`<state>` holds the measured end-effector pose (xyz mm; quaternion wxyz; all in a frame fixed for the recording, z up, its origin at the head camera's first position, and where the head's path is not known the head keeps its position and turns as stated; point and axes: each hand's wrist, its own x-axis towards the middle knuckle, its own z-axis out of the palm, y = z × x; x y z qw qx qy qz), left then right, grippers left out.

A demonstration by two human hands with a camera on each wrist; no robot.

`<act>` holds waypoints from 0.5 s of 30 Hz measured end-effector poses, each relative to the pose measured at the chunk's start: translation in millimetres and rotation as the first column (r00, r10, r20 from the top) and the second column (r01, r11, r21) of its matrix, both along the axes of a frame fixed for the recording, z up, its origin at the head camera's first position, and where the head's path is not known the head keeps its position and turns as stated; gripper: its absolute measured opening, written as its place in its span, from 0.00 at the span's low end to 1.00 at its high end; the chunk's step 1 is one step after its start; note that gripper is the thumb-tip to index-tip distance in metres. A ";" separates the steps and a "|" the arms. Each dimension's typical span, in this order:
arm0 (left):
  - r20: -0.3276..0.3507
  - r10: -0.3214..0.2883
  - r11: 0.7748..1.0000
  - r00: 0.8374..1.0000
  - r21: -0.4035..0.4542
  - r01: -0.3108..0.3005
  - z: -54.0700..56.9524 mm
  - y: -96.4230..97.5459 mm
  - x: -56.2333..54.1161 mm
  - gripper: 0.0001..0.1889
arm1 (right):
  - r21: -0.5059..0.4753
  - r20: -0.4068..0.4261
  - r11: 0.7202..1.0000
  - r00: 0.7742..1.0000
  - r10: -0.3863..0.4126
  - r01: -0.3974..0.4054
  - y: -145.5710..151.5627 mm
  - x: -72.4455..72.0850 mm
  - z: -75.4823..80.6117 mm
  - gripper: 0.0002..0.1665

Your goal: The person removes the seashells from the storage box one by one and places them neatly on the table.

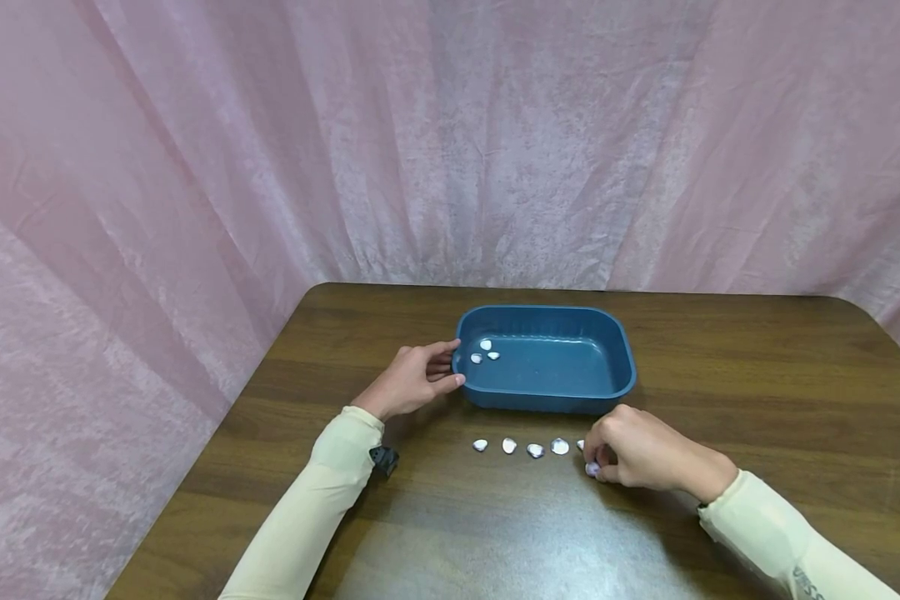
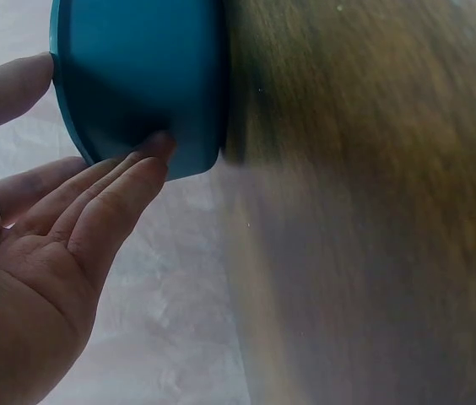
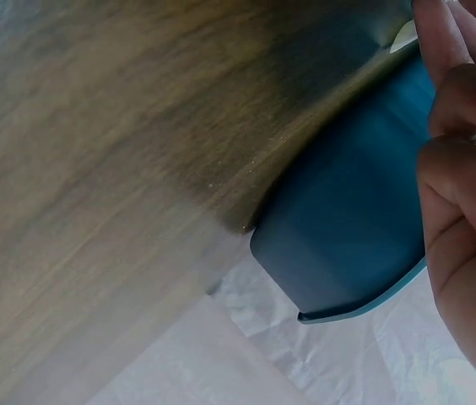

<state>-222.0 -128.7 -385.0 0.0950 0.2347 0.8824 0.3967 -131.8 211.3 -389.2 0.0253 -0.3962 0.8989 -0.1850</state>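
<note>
A blue rectangular plastic bin stands on the table. My left hand touches its left end, with the thumb and fingertips against the rim; in the left wrist view the fingers lie fairly straight along the wall. In front of the bin, my right hand pinches a small shiny lilac gem between thumb and fingers, low at the tabletop. Left of that hand runs a row of several clear, shiny gems, among them a round gem; the rightmost is partly hidden by the fingers.
Three pale gems, one at the back, lie inside the bin at its left end. The brown wooden table has rounded far corners. Pink curtains hang behind it and on the left.
</note>
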 end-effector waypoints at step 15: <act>0.002 0.016 1.000 1.000 -0.013 -0.016 -1.2 0.0 -1.0 0.33 | 0.013 0.021 1.000 1.000 0.013 -0.013 -1.0 -0.8 1.1 0.12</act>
